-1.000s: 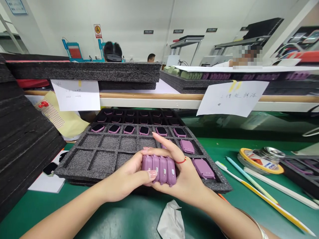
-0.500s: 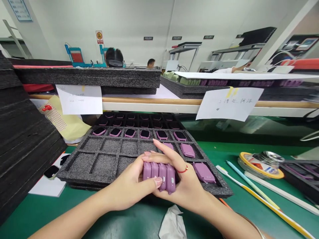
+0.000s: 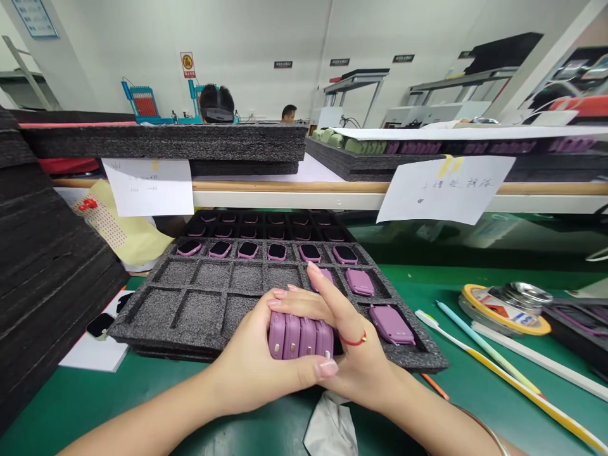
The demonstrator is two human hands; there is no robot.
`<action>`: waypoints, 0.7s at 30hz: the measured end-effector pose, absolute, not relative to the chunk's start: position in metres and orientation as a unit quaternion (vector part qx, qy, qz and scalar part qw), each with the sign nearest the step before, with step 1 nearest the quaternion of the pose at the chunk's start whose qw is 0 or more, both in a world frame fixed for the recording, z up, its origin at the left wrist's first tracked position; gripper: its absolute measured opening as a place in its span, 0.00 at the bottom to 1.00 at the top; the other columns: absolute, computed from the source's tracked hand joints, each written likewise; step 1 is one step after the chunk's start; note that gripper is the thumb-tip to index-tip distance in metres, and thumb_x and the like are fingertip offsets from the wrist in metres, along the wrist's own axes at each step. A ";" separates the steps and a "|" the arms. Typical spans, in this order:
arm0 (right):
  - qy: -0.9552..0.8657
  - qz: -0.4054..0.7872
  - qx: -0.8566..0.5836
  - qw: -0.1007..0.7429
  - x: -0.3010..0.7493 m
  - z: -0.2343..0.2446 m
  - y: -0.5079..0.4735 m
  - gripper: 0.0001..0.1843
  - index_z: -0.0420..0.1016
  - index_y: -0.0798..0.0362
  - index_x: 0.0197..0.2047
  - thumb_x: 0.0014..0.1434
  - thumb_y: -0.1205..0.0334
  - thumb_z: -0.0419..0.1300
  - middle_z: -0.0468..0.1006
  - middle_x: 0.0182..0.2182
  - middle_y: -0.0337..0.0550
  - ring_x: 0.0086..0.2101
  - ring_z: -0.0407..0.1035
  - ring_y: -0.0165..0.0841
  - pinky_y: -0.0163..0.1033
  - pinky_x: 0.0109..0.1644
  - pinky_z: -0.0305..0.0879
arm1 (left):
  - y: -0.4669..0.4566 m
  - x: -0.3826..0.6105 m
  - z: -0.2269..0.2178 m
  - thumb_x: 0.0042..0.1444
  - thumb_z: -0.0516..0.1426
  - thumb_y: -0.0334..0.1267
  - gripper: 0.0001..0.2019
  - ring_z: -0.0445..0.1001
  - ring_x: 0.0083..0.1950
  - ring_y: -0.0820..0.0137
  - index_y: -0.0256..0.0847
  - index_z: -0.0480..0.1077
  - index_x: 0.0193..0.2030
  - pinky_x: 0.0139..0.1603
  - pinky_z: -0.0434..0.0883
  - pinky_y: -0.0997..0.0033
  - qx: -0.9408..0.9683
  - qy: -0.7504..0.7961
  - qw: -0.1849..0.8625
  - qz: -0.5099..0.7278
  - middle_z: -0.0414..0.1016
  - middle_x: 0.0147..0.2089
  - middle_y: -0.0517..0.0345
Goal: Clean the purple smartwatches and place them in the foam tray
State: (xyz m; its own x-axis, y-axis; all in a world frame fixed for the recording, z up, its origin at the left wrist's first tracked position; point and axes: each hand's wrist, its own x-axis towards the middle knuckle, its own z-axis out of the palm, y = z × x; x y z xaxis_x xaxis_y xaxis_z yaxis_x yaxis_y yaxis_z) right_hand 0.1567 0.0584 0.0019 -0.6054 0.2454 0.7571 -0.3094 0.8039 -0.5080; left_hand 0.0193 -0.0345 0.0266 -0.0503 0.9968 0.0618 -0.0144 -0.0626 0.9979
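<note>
The left hand point(image 3: 251, 361) and the right hand point(image 3: 356, 361) are closed together on four mauve plastic watch cases point(image 3: 297, 337), which stand on edge side by side in a tight row. The row sits between the palms at lower centre of the frame, above the lower right part of a dark grey foam tray point(image 3: 161, 316). The left thumb point(image 3: 327, 368) lies along the near side of the row, and the right fingers point(image 3: 285, 299) pass over its top. The cases appear light and stiff. Their smooth, rounded shells are likely to slide against one another, so even pressure on the narrow side edges across the whole row is the advisable hold. Further mauve cases point(image 3: 360, 282) lie in tray pockets right of the hands, and dark-faced watch units point(image 3: 276, 252) occupy the tray's upper row.
</note>
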 end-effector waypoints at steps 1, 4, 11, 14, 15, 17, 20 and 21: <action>-0.843 0.306 0.020 0.442 0.157 0.002 0.059 0.54 0.36 0.42 0.78 0.62 0.68 0.67 0.77 0.60 0.48 0.59 0.73 0.42 0.55 0.68 0.67 | -0.034 0.021 0.028 0.48 0.70 0.40 0.26 0.73 0.59 0.55 0.43 0.66 0.52 0.62 0.70 0.54 0.488 0.493 0.483 0.534 0.74 0.55 0.51; -0.851 0.290 0.014 0.438 0.158 0.001 0.059 0.53 0.36 0.42 0.78 0.62 0.67 0.67 0.75 0.62 0.49 0.60 0.72 0.43 0.54 0.68 0.68 | -0.034 0.024 0.030 0.49 0.69 0.38 0.25 0.75 0.55 0.58 0.42 0.65 0.51 0.59 0.72 0.56 0.467 0.495 0.498 0.538 0.75 0.53 0.52; -0.852 0.309 -0.006 0.424 0.156 0.000 0.063 0.55 0.36 0.44 0.78 0.61 0.64 0.69 0.80 0.56 0.47 0.58 0.73 0.42 0.53 0.68 0.68 | -0.030 0.016 0.027 0.46 0.72 0.41 0.26 0.76 0.53 0.58 0.42 0.67 0.49 0.54 0.74 0.58 0.471 0.482 0.512 0.533 0.76 0.50 0.53; -0.866 0.292 -0.015 0.406 0.153 0.004 0.064 0.54 0.36 0.44 0.78 0.62 0.63 0.68 0.76 0.60 0.50 0.60 0.72 0.42 0.53 0.67 0.68 | -0.026 0.013 0.028 0.43 0.74 0.39 0.25 0.77 0.50 0.60 0.41 0.69 0.46 0.53 0.74 0.61 0.454 0.498 0.495 0.549 0.77 0.46 0.55; -0.872 0.280 -0.018 0.402 0.154 0.007 0.063 0.54 0.37 0.44 0.78 0.61 0.61 0.68 0.73 0.63 0.51 0.61 0.70 0.43 0.54 0.68 0.67 | -0.024 0.013 0.029 0.43 0.74 0.38 0.25 0.77 0.49 0.61 0.40 0.70 0.46 0.52 0.74 0.62 0.444 0.497 0.496 0.557 0.77 0.45 0.56; -0.878 0.247 -0.033 0.409 0.160 0.013 0.060 0.55 0.39 0.43 0.78 0.59 0.56 0.71 0.65 0.68 0.53 0.66 0.63 0.47 0.57 0.70 0.62 | -0.020 0.012 0.032 0.45 0.73 0.37 0.25 0.79 0.45 0.64 0.39 0.70 0.49 0.50 0.75 0.62 0.411 0.479 0.531 0.565 0.78 0.43 0.57; -0.869 0.183 -0.057 0.456 0.177 0.020 0.046 0.47 0.49 0.43 0.75 0.60 0.55 0.70 0.69 0.65 0.52 0.64 0.64 0.49 0.57 0.68 0.64 | -0.016 0.009 0.036 0.52 0.70 0.34 0.26 0.81 0.41 0.66 0.38 0.67 0.55 0.49 0.77 0.60 0.327 0.453 0.600 0.573 0.81 0.42 0.55; -0.872 0.170 -0.056 0.455 0.185 0.020 0.040 0.41 0.53 0.44 0.73 0.62 0.59 0.67 0.75 0.59 0.50 0.59 0.70 0.46 0.54 0.63 0.70 | -0.015 0.009 0.038 0.53 0.69 0.33 0.26 0.82 0.41 0.65 0.38 0.65 0.57 0.50 0.78 0.59 0.304 0.450 0.612 0.575 0.82 0.42 0.53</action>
